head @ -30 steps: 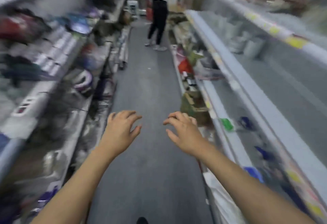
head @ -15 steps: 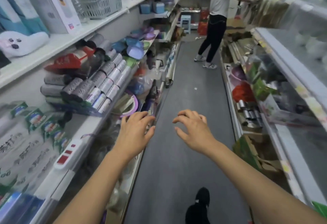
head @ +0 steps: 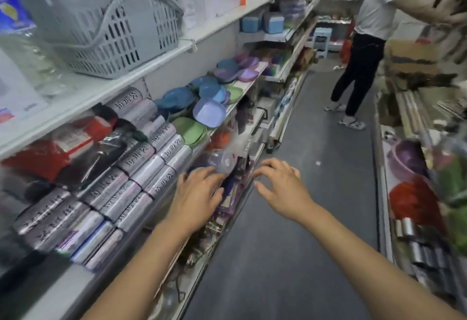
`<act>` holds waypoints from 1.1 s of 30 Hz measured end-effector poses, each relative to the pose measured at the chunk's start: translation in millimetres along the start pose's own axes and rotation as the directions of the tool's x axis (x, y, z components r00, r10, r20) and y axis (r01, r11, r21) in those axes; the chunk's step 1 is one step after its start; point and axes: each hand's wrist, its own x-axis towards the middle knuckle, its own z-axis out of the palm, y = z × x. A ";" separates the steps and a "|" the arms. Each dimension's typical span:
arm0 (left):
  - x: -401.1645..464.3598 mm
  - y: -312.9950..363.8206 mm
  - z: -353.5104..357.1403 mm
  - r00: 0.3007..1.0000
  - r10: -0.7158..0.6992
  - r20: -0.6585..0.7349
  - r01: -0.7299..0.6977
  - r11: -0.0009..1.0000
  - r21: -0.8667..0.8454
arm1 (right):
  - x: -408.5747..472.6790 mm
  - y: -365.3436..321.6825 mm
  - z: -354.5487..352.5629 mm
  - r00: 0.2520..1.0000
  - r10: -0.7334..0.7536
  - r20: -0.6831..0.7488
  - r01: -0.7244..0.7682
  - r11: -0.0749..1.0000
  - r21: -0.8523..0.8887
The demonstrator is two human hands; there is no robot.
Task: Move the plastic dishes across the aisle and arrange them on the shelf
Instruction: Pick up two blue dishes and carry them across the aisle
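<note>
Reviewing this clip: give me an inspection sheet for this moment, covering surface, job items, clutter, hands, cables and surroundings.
Surface: white shelf on the left of the aisle, tilted in the wide-angle view.
Job's things: plastic dishes in blue, green and purple, piled loosely and overlapping on that shelf.
Clutter: silver rolls stacked beside the dishes; grey basket on the shelf above.
Grippers: left hand and right hand both empty, fingers spread and loosely bent, held out ahead, touching nothing.
Cables: nothing seen.
Surroundings: grey aisle floor; another person stands further down, reaching to the opposite shelving.
</note>
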 end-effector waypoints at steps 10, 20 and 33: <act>265.2 -81.9 70.8 0.993 -0.111 -0.036 0.108 0.992 -0.065 | 270.6 114.0 38.3 0.996 -0.028 0.081 0.031 0.999 -0.042; 461.9 -134.6 106.7 0.969 -0.247 -0.026 0.248 0.968 0.038 | 501.7 206.6 52.8 0.983 -0.080 0.166 0.083 0.996 -0.015; 595.4 -98.4 180.6 0.533 -0.845 -0.035 0.827 0.512 0.231 | 736.6 291.5 95.9 0.695 -0.544 0.470 0.557 0.821 0.126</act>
